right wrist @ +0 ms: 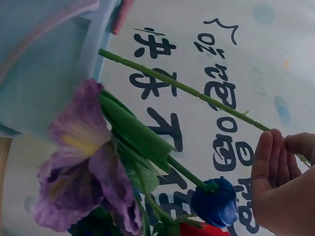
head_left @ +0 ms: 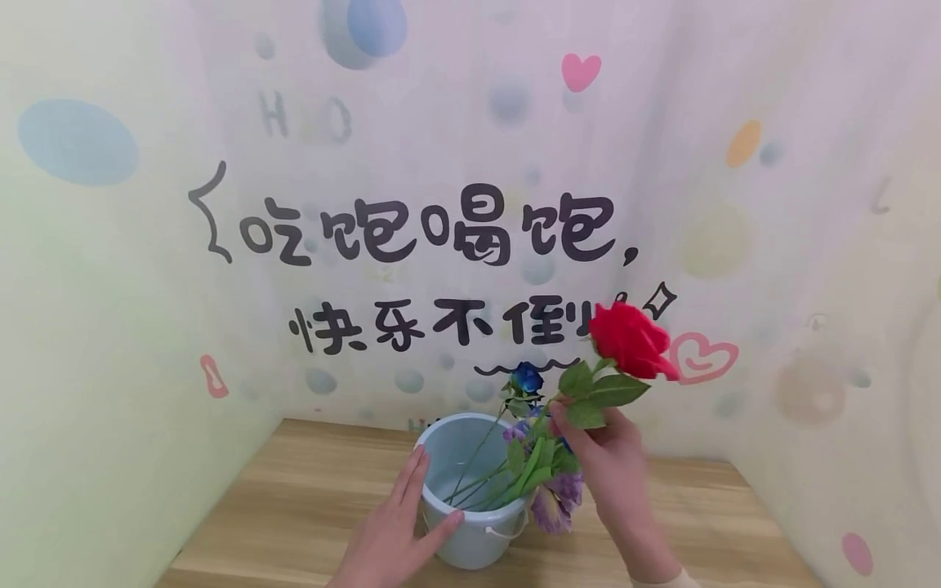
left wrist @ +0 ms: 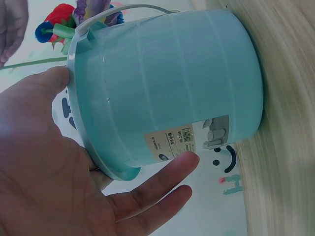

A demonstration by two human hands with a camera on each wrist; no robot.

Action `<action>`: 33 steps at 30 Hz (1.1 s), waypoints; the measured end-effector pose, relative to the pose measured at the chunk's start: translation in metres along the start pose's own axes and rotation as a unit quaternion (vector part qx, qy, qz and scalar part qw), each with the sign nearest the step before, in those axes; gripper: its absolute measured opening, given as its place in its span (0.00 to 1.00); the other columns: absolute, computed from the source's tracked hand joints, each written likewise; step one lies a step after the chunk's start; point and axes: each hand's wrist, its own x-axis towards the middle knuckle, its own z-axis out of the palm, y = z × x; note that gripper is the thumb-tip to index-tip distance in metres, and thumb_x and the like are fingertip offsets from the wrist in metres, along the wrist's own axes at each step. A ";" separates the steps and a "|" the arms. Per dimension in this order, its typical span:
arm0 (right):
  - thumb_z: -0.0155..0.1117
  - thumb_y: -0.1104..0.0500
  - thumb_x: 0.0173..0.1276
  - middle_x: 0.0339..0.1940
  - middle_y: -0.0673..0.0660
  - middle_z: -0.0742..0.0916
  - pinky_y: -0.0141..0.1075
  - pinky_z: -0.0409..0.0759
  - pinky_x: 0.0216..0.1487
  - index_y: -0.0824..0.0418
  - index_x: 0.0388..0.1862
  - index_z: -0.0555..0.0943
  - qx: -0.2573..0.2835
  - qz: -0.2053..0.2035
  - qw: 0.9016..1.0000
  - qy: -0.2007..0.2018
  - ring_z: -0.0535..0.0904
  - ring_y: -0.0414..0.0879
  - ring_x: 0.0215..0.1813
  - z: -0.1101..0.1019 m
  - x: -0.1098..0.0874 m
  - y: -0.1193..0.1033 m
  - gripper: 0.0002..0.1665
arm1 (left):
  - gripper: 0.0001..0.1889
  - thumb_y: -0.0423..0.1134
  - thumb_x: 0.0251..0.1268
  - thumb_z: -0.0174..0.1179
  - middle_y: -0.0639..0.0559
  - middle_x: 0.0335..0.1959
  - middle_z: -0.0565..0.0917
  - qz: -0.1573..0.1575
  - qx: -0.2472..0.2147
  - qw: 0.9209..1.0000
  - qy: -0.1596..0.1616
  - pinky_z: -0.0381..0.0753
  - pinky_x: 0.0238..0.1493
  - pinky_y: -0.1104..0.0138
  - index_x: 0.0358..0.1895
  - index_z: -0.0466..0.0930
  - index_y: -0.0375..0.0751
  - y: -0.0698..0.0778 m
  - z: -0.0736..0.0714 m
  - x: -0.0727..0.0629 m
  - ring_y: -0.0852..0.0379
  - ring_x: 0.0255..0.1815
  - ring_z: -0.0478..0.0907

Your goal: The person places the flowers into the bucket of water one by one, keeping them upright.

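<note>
We note a pale blue bucket [head_left: 470, 531] with a white label [left wrist: 189, 140] printed in grey. Red rose [head_left: 628, 339], green stem [right wrist: 197, 93] and leaves; deep blue bloom [head_left: 527, 378]; purple flower [right wrist: 83, 162] with a yellowish centre. Tabletop [head_left: 294, 498] is light wood grain. Backdrop [head_left: 147, 286] is pastel, dotted, with black lettering and pink hearts.

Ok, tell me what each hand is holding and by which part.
The right hand pinches the red rose by its stem, just below the leaves. The left hand rests against the side of the blue bucket, fingers straight, gripping nothing.
</note>
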 end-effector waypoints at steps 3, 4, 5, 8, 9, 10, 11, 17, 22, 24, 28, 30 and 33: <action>0.73 0.62 0.73 0.42 0.60 0.90 0.41 0.90 0.47 0.63 0.52 0.85 0.005 -0.003 1.000 -0.023 0.89 0.51 0.38 0.008 -0.003 0.011 0.12 | 0.52 0.76 0.70 0.54 0.52 0.88 0.51 -0.003 0.000 1.000 -0.002 0.87 0.35 0.47 0.87 0.50 0.50 -0.001 -0.001 0.001 0.47 0.46 0.82; 0.73 0.63 0.73 0.41 0.60 0.90 0.41 0.91 0.46 0.63 0.52 0.85 0.008 -0.003 0.999 -0.032 0.89 0.52 0.38 0.011 -0.004 0.015 0.12 | 0.52 0.75 0.70 0.55 0.52 0.88 0.50 -0.002 -0.001 1.000 -0.003 0.88 0.35 0.46 0.87 0.50 0.50 -0.001 -0.001 0.001 0.47 0.47 0.82; 0.73 0.63 0.73 0.41 0.60 0.90 0.41 0.91 0.45 0.62 0.52 0.85 0.009 -0.001 0.999 -0.043 0.88 0.52 0.37 0.013 -0.006 0.019 0.11 | 0.52 0.76 0.70 0.54 0.52 0.88 0.50 -0.003 -0.003 1.000 -0.005 0.88 0.36 0.45 0.87 0.50 0.50 -0.001 -0.001 0.001 0.47 0.47 0.82; 0.73 0.62 0.73 0.35 0.60 0.89 0.39 0.90 0.43 0.61 0.51 0.86 0.006 0.018 0.997 -0.074 0.88 0.52 0.35 0.019 -0.013 0.028 0.10 | 0.53 0.77 0.69 0.53 0.52 0.88 0.50 -0.005 -0.001 1.000 -0.007 0.88 0.37 0.44 0.87 0.50 0.50 -0.002 -0.001 0.002 0.47 0.46 0.82; 0.73 0.62 0.73 0.33 0.60 0.89 0.39 0.90 0.42 0.61 0.51 0.86 0.002 0.025 0.996 -0.083 0.87 0.52 0.33 0.020 -0.016 0.031 0.10 | 0.53 0.78 0.69 0.52 0.53 0.88 0.50 -0.006 0.001 1.000 -0.005 0.88 0.39 0.44 0.87 0.50 0.51 -0.002 -0.001 0.002 0.47 0.47 0.82; 0.73 0.61 0.73 0.30 0.60 0.88 0.39 0.90 0.40 0.60 0.51 0.86 0.000 0.032 0.995 -0.091 0.87 0.52 0.31 0.022 -0.018 0.033 0.11 | 0.53 0.79 0.69 0.51 0.53 0.88 0.50 -0.006 0.004 1.000 -0.003 0.88 0.40 0.44 0.87 0.50 0.51 -0.003 -0.001 0.002 0.47 0.48 0.83; 0.74 0.60 0.72 0.29 0.61 0.88 0.39 0.90 0.39 0.59 0.52 0.86 0.001 0.039 0.994 -0.098 0.87 0.52 0.30 0.024 -0.020 0.036 0.12 | 0.53 0.79 0.69 0.51 0.54 0.88 0.50 -0.005 0.006 1.000 0.000 0.88 0.40 0.44 0.87 0.50 0.51 -0.003 0.000 0.002 0.47 0.47 0.83; 0.77 0.60 0.69 0.31 0.65 0.87 0.41 0.90 0.33 0.60 0.53 0.86 0.028 0.077 0.989 -0.122 0.85 0.52 0.24 0.033 -0.030 0.048 0.15 | 0.53 0.79 0.70 0.49 0.54 0.88 0.51 0.008 0.018 1.000 0.021 0.88 0.43 0.44 0.87 0.50 0.50 -0.003 0.001 0.003 0.43 0.52 0.85; 0.77 0.58 0.69 0.29 0.64 0.86 0.41 0.89 0.31 0.62 0.53 0.85 0.022 0.096 0.986 -0.138 0.84 0.51 0.23 0.039 -0.040 0.058 0.17 | 0.54 0.80 0.69 0.47 0.53 0.88 0.51 0.007 0.015 1.000 0.011 0.88 0.44 0.42 0.87 0.50 0.50 -0.001 0.001 0.003 0.39 0.59 0.83; 0.77 0.56 0.70 0.29 0.63 0.87 0.41 0.89 0.31 0.63 0.54 0.85 0.023 0.105 0.983 -0.147 0.84 0.50 0.22 0.041 -0.043 0.061 0.18 | 0.53 0.80 0.69 0.47 0.54 0.88 0.51 0.004 0.012 1.000 0.010 0.88 0.45 0.42 0.87 0.50 0.50 -0.001 0.001 0.003 0.38 0.62 0.82; 0.77 0.56 0.70 0.27 0.63 0.87 0.41 0.90 0.31 0.64 0.54 0.84 0.024 0.109 0.981 -0.157 0.85 0.51 0.22 0.044 -0.046 0.065 0.19 | 0.53 0.79 0.70 0.49 0.54 0.88 0.51 0.000 0.007 1.000 0.010 0.88 0.46 0.41 0.87 0.50 0.50 -0.001 0.001 0.003 0.37 0.64 0.81; 0.77 0.56 0.70 0.27 0.62 0.87 0.41 0.90 0.31 0.64 0.55 0.84 0.026 0.109 0.981 -0.157 0.85 0.51 0.23 0.044 -0.047 0.066 0.20 | 0.53 0.78 0.70 0.50 0.54 0.88 0.52 -0.002 0.004 1.000 0.009 0.88 0.46 0.40 0.87 0.50 0.50 -0.001 0.001 0.003 0.36 0.64 0.81; 0.76 0.58 0.70 0.28 0.64 0.87 0.41 0.90 0.31 0.65 0.56 0.83 0.035 0.114 0.981 -0.151 0.85 0.50 0.23 0.044 -0.048 0.068 0.20 | 0.53 0.80 0.69 0.48 0.54 0.88 0.52 0.000 0.007 1.000 0.009 0.88 0.47 0.41 0.87 0.51 0.50 -0.002 0.001 0.003 0.37 0.64 0.81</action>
